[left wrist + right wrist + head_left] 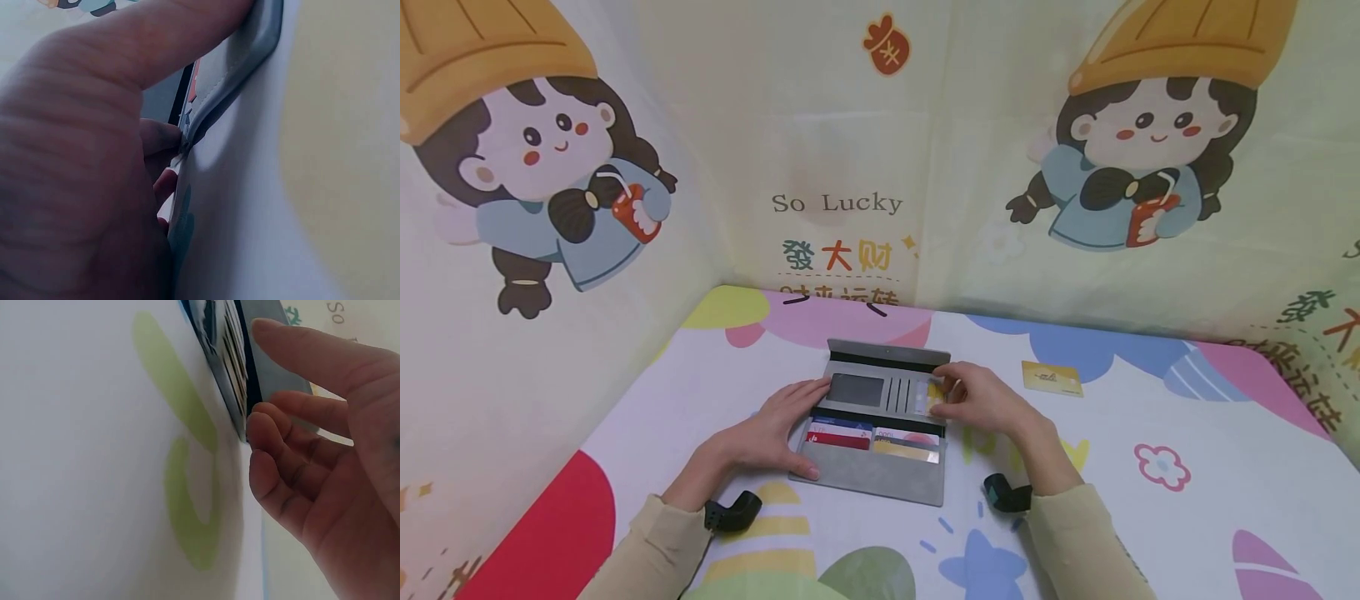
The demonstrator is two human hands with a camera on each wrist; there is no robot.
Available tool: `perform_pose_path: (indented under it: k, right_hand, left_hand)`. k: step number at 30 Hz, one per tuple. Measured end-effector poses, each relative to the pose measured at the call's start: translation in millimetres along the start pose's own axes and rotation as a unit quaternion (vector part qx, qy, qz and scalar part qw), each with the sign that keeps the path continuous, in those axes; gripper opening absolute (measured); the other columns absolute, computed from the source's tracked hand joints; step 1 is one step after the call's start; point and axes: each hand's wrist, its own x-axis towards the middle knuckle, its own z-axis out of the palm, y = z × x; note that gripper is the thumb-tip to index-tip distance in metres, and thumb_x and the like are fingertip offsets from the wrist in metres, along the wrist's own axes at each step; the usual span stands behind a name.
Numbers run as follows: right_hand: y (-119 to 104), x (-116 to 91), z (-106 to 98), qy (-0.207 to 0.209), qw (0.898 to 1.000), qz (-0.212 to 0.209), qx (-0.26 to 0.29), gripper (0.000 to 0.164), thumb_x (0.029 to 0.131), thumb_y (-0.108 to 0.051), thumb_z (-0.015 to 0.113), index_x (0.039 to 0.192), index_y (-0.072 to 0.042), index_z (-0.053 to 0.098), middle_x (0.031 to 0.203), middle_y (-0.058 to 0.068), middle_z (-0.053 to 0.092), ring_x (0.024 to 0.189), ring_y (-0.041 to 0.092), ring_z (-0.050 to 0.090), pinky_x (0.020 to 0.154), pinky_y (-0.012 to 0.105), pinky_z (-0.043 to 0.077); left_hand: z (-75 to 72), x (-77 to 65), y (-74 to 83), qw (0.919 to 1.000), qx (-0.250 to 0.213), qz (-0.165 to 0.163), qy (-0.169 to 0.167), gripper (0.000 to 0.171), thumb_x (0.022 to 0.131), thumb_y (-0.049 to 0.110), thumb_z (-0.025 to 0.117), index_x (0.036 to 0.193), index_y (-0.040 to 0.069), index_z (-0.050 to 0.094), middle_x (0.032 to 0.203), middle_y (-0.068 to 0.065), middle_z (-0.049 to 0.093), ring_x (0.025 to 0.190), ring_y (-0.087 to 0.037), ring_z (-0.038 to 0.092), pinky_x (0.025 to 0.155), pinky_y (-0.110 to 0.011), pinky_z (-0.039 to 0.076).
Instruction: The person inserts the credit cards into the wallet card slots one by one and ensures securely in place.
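Observation:
An unfolded grey wallet (872, 475) lies on the table with its far flap (887, 352) tilted up. Cards (838, 435) fill the pockets of its near half. My left hand (767, 429) rests along the wallet's left side, thumb on the near corner and straight fingers at the upper panel. In the left wrist view the thumb (181, 31) lies over the wallet's edge. At the right end of the upper panel, my right hand (981, 396) pinches a yellow-and-white card (921, 398) between thumb and index finger. The right wrist view shows its other fingers (269, 469) curled.
A gold card (1052, 378) lies apart on the table, to the right of the wallet. Colourful printed cloth covers the table (1150, 533), and a cartoon-printed backdrop (970, 167) stands behind and to the left. A black wrist-worn device (733, 512) is strapped on each wrist.

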Motion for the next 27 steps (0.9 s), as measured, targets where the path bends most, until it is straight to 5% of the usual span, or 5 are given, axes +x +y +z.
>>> perform_pose_path:
  k: [12,27]
  right_hand:
    - [13,-10,-19,0.024,1.0,0.002,0.003,0.059,0.085,-0.021,0.083,0.134,0.002,0.059,0.104,0.008,0.063,0.088,0.021,0.061,0.08,0.039,0.053]
    - [39,-34,-51,0.074,0.996,0.052,0.029,0.064,0.09,-0.026,0.078,0.141,0.002,0.052,0.12,0.02,0.06,0.107,0.035,0.059,0.094,0.052,0.048]
  left_hand:
    - [0.2,0.3,0.3,1.0,-0.001,-0.006,-0.001,0.119,0.069,0.058,0.084,0.16,0.007,0.026,0.166,-0.01,0.021,0.148,-0.037,0.016,0.114,-0.067,0.018]
    - [0.7,0.3,0.9,0.9999,-0.002,-0.015,-0.002,0.12,0.068,0.058,0.085,0.161,0.01,0.026,0.166,-0.009,0.021,0.149,-0.037,0.015,0.114,-0.067,0.019]
